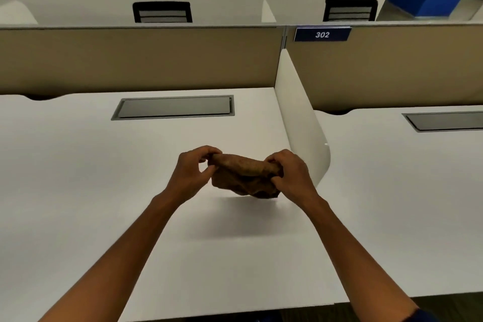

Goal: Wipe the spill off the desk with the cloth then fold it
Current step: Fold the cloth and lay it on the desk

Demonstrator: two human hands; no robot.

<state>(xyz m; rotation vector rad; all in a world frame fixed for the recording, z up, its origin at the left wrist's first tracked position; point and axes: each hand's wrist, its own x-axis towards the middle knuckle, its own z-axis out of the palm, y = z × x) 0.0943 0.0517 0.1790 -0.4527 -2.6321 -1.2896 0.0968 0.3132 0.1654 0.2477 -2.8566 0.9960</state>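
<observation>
Pinching cloth (245,174), apparently bunched, left hand (192,174), right hand (290,175), above desk (104,191).

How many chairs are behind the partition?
2: one chair beyond the partition at left-centre, another chair to the right above the 302 sign. Others may be hidden.

One head-worn, wide-angle view looks forward and steeply down from above the near edge of the white desk (78,191), close enough that both forearms run in from the bottom corners and meet over the desk's middle. It faces the tan partition (130,60) at the desk's far edge, with the grey cable hatch (173,107) just before that partition and two chair backs (162,12) beyond it. To the desk's right, past the white divider (295,112), a neighbouring desk and the "302" sign (322,34) fall within the frame; no second view overlaps it.
</observation>
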